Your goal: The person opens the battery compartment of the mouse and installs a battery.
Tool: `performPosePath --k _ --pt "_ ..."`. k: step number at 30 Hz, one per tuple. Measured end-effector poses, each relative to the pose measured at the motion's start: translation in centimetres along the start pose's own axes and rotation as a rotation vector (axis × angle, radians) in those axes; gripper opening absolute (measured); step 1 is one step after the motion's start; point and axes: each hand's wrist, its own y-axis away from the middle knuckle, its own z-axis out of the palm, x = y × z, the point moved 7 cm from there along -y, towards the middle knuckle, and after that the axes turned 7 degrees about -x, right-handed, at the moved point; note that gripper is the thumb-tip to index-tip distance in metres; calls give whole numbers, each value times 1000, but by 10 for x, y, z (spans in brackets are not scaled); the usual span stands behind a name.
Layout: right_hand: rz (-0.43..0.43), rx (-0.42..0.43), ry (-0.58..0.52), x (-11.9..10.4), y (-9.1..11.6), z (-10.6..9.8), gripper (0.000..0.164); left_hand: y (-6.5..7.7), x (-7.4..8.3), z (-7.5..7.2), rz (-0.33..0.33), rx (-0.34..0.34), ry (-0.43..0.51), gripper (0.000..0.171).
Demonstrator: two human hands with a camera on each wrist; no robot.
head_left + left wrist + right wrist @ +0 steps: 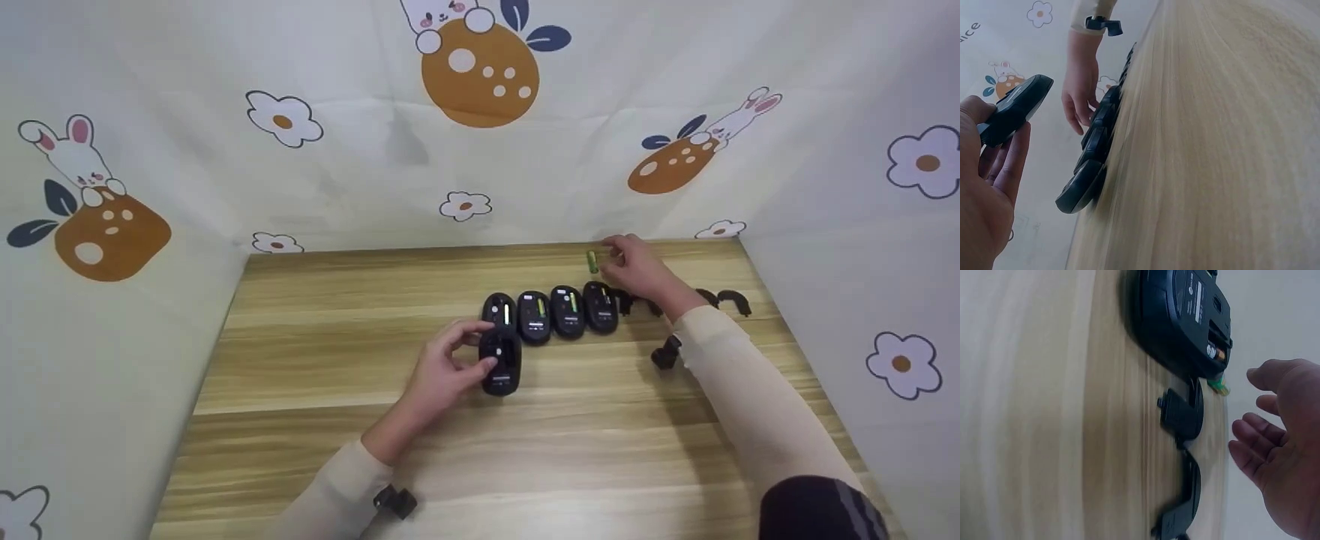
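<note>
My left hand (442,371) holds a black computer mouse (501,375), underside up, between thumb and fingers above the table. In the head view its battery slot looks dark, with no battery visible. Beyond it, several more mice (568,315) lie upside down in a row, green batteries showing in their slots. A loose green battery (592,262) lies behind the row's right end. Just right of that battery is my right hand (636,266), fingers loosely bent and apart from it. The right wrist view shows nothing between the right hand's fingers (1252,436).
Several black curved battery covers (733,301) lie right of the mice, some partly hidden by the right hand. The wood-grain table (322,337) meets printed cloth walls (360,187) at the back and sides. A black clip (395,501) sits on the left sleeve.
</note>
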Motion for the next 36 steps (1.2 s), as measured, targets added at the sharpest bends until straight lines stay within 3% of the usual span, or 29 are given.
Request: performPosePath --k 11,22,36 --pt "19 -67 58 -2 -18 13 59 0 2 -1 6 5 -11 49" --pt "30 -126 28 1 -21 20 58 0 2 -2 1 2 15 50" --pt "8 -13 -135 -1 -19 17 46 -1 1 -4 5 11 38 50"
